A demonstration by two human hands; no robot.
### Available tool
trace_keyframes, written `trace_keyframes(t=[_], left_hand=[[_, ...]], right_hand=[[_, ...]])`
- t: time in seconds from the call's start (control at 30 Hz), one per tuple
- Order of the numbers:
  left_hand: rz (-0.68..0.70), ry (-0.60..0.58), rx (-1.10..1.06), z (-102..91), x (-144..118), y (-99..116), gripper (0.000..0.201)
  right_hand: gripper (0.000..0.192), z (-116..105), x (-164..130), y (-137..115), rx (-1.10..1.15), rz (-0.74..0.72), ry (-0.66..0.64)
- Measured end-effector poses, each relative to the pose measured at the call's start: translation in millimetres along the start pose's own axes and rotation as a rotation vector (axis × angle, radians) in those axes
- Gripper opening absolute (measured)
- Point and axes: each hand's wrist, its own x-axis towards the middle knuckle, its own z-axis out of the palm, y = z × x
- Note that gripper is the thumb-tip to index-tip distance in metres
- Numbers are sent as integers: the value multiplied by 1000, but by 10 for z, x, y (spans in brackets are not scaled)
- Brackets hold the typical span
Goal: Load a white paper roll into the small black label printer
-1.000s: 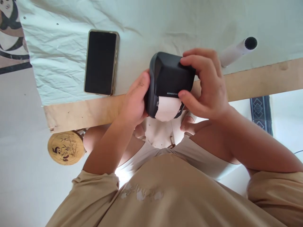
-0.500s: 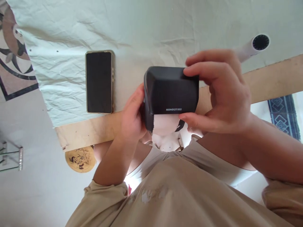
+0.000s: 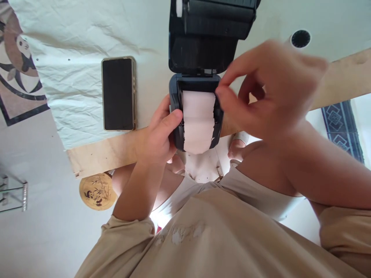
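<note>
A black label printer [image 3: 174, 87] is held up with its lid [image 3: 199, 54] swung wide back, away from my body. Inside the lid a dark roller shows. White label paper [image 3: 198, 116] lies in the printer's body, its loose end curving over the near edge. My left hand [image 3: 162, 131] grips the printer's left side, thumb on the rim beside the paper. My right hand [image 3: 266, 88] is blurred at the printer's upper right corner. Its thumb and index fingertips are close together by the paper's edge; I cannot tell what, if anything, is between them.
A phone [image 3: 118, 94] lies dark-screened on the pale green cloth [image 3: 139, 23] to the left. At the right stands a white cylinder with a dark round top [image 3: 300, 39]. Bare wooden table edge [image 3: 101, 154] runs along the front. Below it is a round panda-patterned seat [image 3: 97, 192].
The printer's lid has gone from closed to wide open, uncovering the paper inside. My right hand has left the lid and moved to the body's upper right corner.
</note>
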Motion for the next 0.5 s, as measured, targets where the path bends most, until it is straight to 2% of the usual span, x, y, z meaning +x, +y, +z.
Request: trace_keyframes(t=[0.07, 0.13, 0.23, 0.37, 0.5], left_hand=[[85, -42, 6, 5, -2, -5, 24], [74, -83, 39, 7, -8, 1, 23], [26, -119, 94, 0, -20, 22, 23], [-11, -159, 123, -24, -29, 38, 30], [-25, -117, 103, -29, -37, 60, 28]], right_hand=[[16, -12, -11, -46, -158, -32, -155], [21, -24, -6, -101, -269, 44, -325], [18, -44, 17, -156, -320, 109, -444], [17, -117, 41, -169, -200, 153, -493], [21, -295, 49, -131, 203, 145, -409]])
